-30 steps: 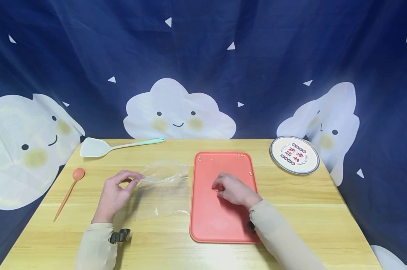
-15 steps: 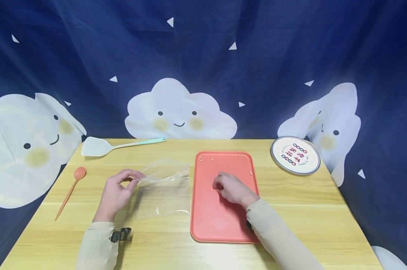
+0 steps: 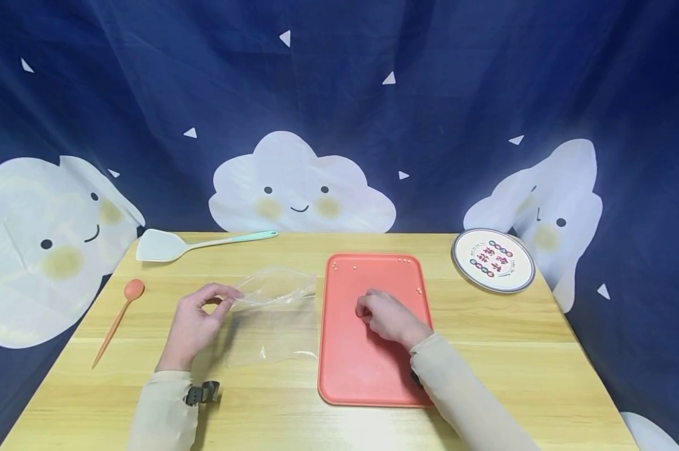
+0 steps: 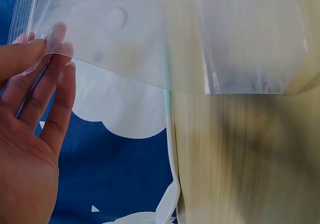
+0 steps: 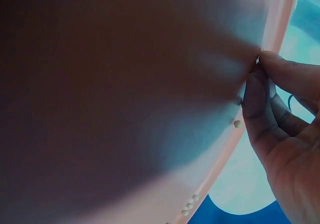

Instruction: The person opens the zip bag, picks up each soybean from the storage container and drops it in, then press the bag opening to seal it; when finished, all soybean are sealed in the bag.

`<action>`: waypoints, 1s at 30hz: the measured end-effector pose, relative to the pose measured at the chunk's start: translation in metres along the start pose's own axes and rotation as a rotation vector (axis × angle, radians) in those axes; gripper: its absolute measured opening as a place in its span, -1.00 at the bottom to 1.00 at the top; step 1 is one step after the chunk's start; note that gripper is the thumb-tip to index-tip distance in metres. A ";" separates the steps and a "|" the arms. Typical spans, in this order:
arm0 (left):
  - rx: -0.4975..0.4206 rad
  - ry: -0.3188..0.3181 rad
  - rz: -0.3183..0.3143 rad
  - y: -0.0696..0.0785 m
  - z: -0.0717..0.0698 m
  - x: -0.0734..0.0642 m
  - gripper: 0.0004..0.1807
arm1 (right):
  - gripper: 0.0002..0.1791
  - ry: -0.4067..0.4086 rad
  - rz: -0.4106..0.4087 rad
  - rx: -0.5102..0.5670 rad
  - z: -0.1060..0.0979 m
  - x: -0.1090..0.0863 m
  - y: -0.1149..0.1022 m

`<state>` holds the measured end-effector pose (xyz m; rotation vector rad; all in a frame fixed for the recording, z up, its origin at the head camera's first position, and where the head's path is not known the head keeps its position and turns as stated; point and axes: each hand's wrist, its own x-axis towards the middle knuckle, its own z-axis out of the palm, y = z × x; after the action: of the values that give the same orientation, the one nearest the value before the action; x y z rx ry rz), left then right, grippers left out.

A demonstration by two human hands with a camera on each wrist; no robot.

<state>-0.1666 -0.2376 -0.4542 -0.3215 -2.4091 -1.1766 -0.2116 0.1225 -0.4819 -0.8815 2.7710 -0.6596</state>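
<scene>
- Containers, centre: a red rectangular tray [image 3: 362, 382] with rounded corners and a low raised rim lies lengthwise on the wooden table [image 3: 272, 419]. It holds small beads [image 3: 404, 260] along its margins: a row at the far right, a little group in the far left corner with a single one just to its right, and more against the right rim.
- Container, left of the tray: a clear zip bag [image 3: 269, 335] lies with its mouth at the far end parted into an oval; the table's grain shows through its body. Its right side lies just beside the tray.
- Appearance of the beads: round, smooth and pale, tiny against the tray.
- Left hand [image 3: 195, 326]: thumb and fingers pinch the left corner of the bag's mouth.
- Right hand [image 3: 390, 316]: held low over the middle of the tray, thumb and finger brought tip to tip. The right wrist view shows a bright speck there, too small to tell as a bead or a gap.
- Surroundings: an orange spoon [image 3: 133, 289] at the left, a white spatula [image 3: 163, 245] at the far left, a printed plate [image 3: 493, 260] at the far right.
</scene>
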 end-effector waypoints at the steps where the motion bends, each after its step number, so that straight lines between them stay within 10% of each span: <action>1: 0.000 -0.001 0.000 0.000 0.000 0.000 -0.69 | -0.74 -0.001 -0.004 -0.002 0.000 0.000 0.000; 14: -0.003 -0.009 0.000 0.000 0.001 -0.001 -0.74 | -0.93 0.123 -0.038 0.131 -0.022 0.003 -0.006; 30: -0.008 -0.009 0.011 0.001 0.001 0.001 -0.71 | -0.88 0.293 -0.218 0.280 -0.060 0.039 -0.085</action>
<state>-0.1676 -0.2363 -0.4531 -0.3428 -2.4075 -1.1832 -0.2170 0.0596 -0.3908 -1.1086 2.7435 -1.2718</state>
